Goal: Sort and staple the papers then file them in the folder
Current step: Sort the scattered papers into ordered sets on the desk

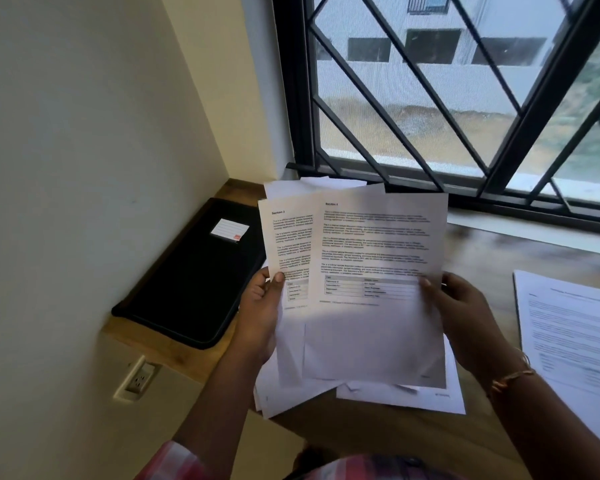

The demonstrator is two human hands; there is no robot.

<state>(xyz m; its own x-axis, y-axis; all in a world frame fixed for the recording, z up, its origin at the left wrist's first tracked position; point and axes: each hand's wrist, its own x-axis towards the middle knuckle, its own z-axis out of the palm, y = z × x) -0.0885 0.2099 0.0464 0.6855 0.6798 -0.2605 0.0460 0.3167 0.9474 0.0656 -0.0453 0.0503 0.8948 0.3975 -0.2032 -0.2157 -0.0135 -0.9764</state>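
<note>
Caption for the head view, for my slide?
Left hand and right hand hold fanned printed sheets; black folder lies closed on desk.

i see white papers (pixel 371 258) with black print, a black folder (pixel 191 275) bearing a white-and-red label (pixel 230 230), and a brown wood-grain bench (pixel 492 251).

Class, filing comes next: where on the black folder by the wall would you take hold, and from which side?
Probably the near short edge of the black folder, approached from the person's side. It lies flat on the desk, its left edge runs along the wall, and held papers hide its right edge, so the near end is freest.
</note>
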